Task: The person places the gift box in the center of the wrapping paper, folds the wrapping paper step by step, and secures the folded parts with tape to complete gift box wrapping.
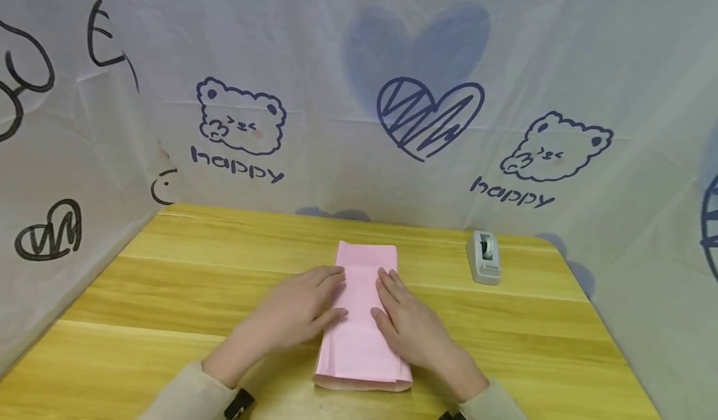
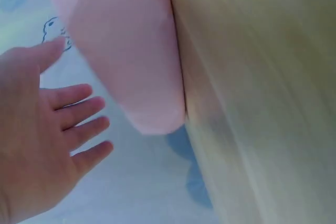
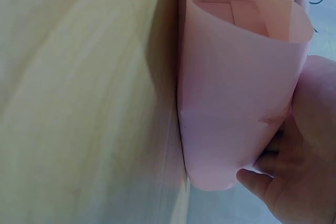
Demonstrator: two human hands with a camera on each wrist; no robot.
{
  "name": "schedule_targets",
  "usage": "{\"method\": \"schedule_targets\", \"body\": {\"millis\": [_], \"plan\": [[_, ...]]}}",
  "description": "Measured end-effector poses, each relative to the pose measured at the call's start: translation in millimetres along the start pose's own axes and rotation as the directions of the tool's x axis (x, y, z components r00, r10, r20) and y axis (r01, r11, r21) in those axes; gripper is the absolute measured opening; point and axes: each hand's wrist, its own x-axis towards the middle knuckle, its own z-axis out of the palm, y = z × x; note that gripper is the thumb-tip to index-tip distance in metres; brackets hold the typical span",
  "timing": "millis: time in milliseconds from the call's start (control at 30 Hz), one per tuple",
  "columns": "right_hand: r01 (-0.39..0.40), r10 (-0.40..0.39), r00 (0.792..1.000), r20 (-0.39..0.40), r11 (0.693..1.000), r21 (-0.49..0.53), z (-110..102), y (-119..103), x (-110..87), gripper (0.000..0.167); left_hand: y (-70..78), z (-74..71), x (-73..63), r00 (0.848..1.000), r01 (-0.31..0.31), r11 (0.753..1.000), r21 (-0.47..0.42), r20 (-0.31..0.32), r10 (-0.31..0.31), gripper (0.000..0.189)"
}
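A long pink paper sleeve (image 1: 364,339) lies on the wooden table, its length running away from me. The right wrist view shows that its near end gapes, with folded paper layers (image 3: 231,14) inside. My left hand (image 1: 300,305) is at the left side, straight fingertips over that edge; the left wrist view shows this hand (image 2: 42,129) with fingers spread beside the paper (image 2: 126,51). Along the right side, my right hand (image 1: 412,320) rests its extended fingers on the paper's top. From the right wrist, this hand (image 3: 304,156) appears against the paper's side (image 3: 236,87), some fingers partly hidden.
A grey tape dispenser (image 1: 485,258) stands toward the back right of the table (image 1: 224,245). A white cloth (image 1: 336,177) printed with hearts and bears hangs behind the table and along both sides.
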Motion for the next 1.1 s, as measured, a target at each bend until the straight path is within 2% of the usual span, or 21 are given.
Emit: {"method": "schedule_targets", "body": {"millis": [133,233,433,633,800,900,967,1100], "plan": [[0.006,-0.007,1.000,0.005,1.000,0.025,0.9,0.6,0.5,0.060,4.9,10.7,13.1,0.987,-0.023,0.999,-0.025,0.159,0.027,0.084],[0.014,-0.014,1.000,0.007,0.997,0.079,0.4,0.8,0.8,0.059,9.4,14.4,16.0,0.976,-0.003,0.998,-0.070,0.218,0.018,0.087],[-0.015,0.016,1.000,0.000,0.972,0.236,-4.8,2.7,0.3,0.062,15.7,18.4,17.3,0.975,0.001,0.997,-0.074,0.222,0.015,0.082],[-0.052,0.057,0.998,-0.005,0.953,0.298,-9.0,8.4,-0.8,0.061,23.7,19.3,21.5,0.974,-0.017,0.998,-0.056,0.223,0.029,0.080],[-0.084,0.096,0.995,-0.009,0.906,0.415,-12.6,14.2,-2.5,0.058,27.6,20.6,20.9,0.973,-0.011,0.999,-0.048,0.231,0.022,0.081],[-0.073,0.120,0.990,-0.073,0.884,0.462,-14.7,19.9,-1.0,0.056,27.9,20.0,21.7,0.973,-0.012,0.998,-0.061,0.231,0.026,0.081],[-0.036,0.120,0.981,-0.153,0.885,0.464,-16.2,26.3,0.8,0.055,26.7,19.5,22.6,0.973,-0.014,0.998,-0.065,0.231,0.029,0.081],[0.006,0.141,0.943,-0.303,0.899,0.438,-22.2,47.3,5.0,0.056,24.1,18.2,23.3,0.969,-0.006,0.998,-0.064,0.245,0.021,0.081]]}}
